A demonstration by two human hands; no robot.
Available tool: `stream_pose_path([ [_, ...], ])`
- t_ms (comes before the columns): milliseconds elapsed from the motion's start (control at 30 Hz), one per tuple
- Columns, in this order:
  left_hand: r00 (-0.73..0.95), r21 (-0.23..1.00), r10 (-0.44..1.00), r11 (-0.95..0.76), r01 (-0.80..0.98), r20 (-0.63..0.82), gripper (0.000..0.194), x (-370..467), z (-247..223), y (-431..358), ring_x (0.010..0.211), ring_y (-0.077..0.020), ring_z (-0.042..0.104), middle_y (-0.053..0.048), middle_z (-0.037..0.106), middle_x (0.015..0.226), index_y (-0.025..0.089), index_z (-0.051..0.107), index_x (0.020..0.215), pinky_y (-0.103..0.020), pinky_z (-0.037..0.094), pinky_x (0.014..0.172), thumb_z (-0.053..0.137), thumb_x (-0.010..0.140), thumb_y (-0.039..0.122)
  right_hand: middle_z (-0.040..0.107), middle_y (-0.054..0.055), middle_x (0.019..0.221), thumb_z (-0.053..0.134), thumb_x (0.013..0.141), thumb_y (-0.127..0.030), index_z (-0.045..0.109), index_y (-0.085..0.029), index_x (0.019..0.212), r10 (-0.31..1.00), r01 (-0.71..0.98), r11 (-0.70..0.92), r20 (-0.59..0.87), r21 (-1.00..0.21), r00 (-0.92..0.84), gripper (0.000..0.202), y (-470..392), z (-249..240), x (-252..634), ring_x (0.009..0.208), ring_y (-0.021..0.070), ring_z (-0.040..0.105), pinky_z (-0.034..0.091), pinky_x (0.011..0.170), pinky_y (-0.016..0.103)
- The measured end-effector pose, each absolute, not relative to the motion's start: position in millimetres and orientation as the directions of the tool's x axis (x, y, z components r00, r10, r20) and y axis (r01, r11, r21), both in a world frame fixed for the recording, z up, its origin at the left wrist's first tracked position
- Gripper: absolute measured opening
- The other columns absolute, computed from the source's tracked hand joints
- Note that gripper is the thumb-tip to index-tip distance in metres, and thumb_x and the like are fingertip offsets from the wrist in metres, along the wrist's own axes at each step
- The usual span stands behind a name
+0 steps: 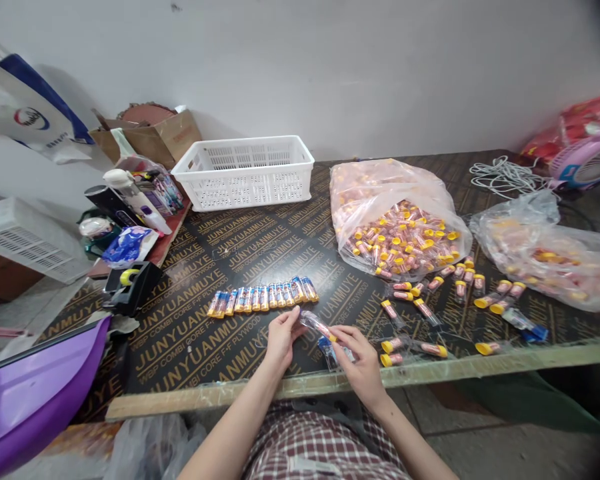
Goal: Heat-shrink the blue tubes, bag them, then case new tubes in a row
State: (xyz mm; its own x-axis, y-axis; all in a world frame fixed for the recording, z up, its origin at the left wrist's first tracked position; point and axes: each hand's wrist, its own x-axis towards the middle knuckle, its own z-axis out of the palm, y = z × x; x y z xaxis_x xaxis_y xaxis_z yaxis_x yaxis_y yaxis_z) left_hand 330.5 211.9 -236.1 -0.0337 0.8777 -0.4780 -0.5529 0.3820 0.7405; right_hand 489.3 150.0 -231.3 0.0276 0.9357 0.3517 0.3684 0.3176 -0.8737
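Observation:
My right hand [359,359] grips a small clear tube [320,327] with a pink label by its yellow-capped end. At the tube's other end, clear plastic reaches my left hand [284,339], whose thumb and fingertips are pinched together on it. Just beyond my left hand, a row of blue-and-gold wrapped tubes [263,297] lies side by side on the dark printed tabletop [220,347]. Partly hidden behind my right hand is a clear and blue wrapper [329,348]. Several loose yellow-capped tubes [389,309] are scattered to the right.
An opened plastic bag [350,180] full of yellow-capped tubes stands at back right, with another bag [580,267] beyond. A white basket [245,185] is at the back. Left are a black tape dispenser [130,288] and a purple dustpan-like object [45,393]. A pink fan [587,160] stands far right.

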Motion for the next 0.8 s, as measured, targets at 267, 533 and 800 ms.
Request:
stream_pose_path([
  [267, 0.166, 0.777, 0.9, 0.433, -0.457, -0.404, 0.046, 334.5, -218.7, 203.0, 0.059, -0.0108, 0.061, -0.003, 0.067, 0.072, 0.012, 0.061, 0.088, -0.023, 0.05, 0.059, 0.082, 0.051, 0.03, 0.053, 0.007, 0.104, 0.051, 0.077, -0.013, 0.052, -0.029, 0.122, 0.913, 0.432, 0.394, 0.399, -0.811, -0.082, 0.048, 160.8, -235.9, 491.6, 0.094, 0.02, 0.056, 0.048, 0.085, 0.036],
  [533, 0.36, 0.819, 0.841, 0.509, -0.266, -0.405, 0.042, 335.2, -201.7, 189.9, 0.057, -0.0114, 0.059, -0.006, 0.067, 0.071, 0.008, 0.066, 0.084, -0.024, 0.048, 0.057, 0.075, 0.059, 0.041, 0.016, 0.007, 0.147, 0.051, 0.062, -0.005, 0.026, -0.028, 0.138, 0.84, 0.285, 0.525, 0.436, -0.802, -0.322, 0.083, 173.9, -225.4, 495.1, 0.13, 0.0274, 0.03, 0.043, 0.096, 0.042],
  [800, 0.395, 0.786, 0.812, 0.551, -0.28, -0.429, 0.039, 335.5, -204.2, 186.0, 0.052, -0.0098, 0.057, -0.004, 0.064, 0.065, 0.01, 0.065, 0.079, -0.021, 0.046, 0.053, 0.074, 0.061, 0.044, 0.043, 0.008, 0.132, 0.048, 0.058, -0.006, 0.031, -0.024, 0.135, 0.825, 0.232, 0.503, 0.382, -0.833, -0.416, 0.082, 175.1, -222.1, 493.6, 0.121, 0.025, 0.043, 0.036, 0.102, 0.043],
])
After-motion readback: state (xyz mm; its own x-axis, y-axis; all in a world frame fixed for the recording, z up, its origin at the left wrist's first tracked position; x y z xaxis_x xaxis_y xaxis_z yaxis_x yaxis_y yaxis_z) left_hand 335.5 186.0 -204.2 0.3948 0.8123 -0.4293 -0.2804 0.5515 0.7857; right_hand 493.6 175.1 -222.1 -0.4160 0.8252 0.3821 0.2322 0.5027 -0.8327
